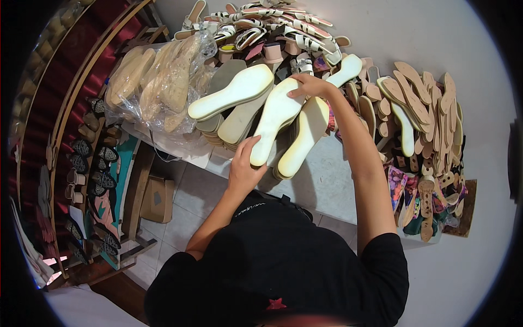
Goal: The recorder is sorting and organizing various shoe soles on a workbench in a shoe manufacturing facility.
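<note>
A long cream shoe sole (272,120) lies slanted on a stack of soles on the grey table (332,180). My left hand (245,166) grips its near end. My right hand (309,85) presses on its far end, fingers curled over the edge. Another cream sole (231,91) rests to the left on a pile, and a third (302,136) lies just right of the held one.
A clear plastic bag of tan insoles (163,82) sits at the left. White strappy sandals (272,24) are heaped at the back, tan insoles (425,103) and patterned pieces (400,185) at the right. A wooden rack of shoes (90,158) and a cardboard box (157,199) stand lower left.
</note>
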Demonstrator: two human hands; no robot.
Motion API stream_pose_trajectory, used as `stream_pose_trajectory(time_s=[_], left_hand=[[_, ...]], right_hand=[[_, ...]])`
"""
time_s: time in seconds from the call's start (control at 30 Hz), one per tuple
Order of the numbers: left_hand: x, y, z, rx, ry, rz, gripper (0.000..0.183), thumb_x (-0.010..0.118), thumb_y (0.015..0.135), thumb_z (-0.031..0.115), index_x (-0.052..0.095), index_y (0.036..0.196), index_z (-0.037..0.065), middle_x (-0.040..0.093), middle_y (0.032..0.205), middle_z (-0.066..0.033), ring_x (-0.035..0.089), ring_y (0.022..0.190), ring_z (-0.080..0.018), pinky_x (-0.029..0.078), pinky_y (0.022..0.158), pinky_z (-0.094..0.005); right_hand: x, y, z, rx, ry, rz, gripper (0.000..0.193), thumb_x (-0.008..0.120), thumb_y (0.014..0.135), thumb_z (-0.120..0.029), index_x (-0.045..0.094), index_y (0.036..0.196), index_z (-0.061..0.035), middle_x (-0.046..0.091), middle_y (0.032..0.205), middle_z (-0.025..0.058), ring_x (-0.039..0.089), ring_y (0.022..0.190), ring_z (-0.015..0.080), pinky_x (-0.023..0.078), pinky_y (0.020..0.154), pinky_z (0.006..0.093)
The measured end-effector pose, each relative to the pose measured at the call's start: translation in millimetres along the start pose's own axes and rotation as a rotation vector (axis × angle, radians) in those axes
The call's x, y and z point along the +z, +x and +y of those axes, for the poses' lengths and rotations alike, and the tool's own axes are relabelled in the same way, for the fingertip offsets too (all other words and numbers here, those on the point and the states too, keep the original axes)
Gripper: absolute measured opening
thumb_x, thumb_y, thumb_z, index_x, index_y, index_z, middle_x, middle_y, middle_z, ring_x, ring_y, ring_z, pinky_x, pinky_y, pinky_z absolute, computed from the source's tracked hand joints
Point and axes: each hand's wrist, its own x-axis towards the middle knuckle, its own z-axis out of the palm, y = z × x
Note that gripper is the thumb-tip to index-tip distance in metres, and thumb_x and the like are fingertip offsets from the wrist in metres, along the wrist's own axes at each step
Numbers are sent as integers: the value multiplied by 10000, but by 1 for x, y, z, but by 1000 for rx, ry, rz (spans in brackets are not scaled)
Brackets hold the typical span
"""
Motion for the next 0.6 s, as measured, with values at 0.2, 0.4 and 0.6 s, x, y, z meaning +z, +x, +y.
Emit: stream_pose_trajectory(time_s=[0.2,0.4,0.6], left_hand=[[5,-3,0,16,71,-18,699,706,610,26,438,1251,99,495,1184,-164,505,1066,-354,428,890,-402],[9,-3,-10,10,81,5,691,719,607,21,447,1239,74,519,1172,-171,514,1057,-352,415,906,-405],[13,-5,-17,-17,10,-1,684,710,637,36,438,1263,75,488,1221,-203,483,1114,-366,402,932,-403]], right_hand=[[5,6,17,-45,66,-20,489,674,744,-228,527,1155,-7,592,1084,105,542,996,198,400,889,299],[19,10,18,40,206,111,482,679,754,-292,561,1126,-10,612,1062,106,564,973,184,415,873,289],[37,17,38,-185,70,369,400,646,786,-283,584,1100,-42,619,1039,105,568,973,198,422,868,305]])
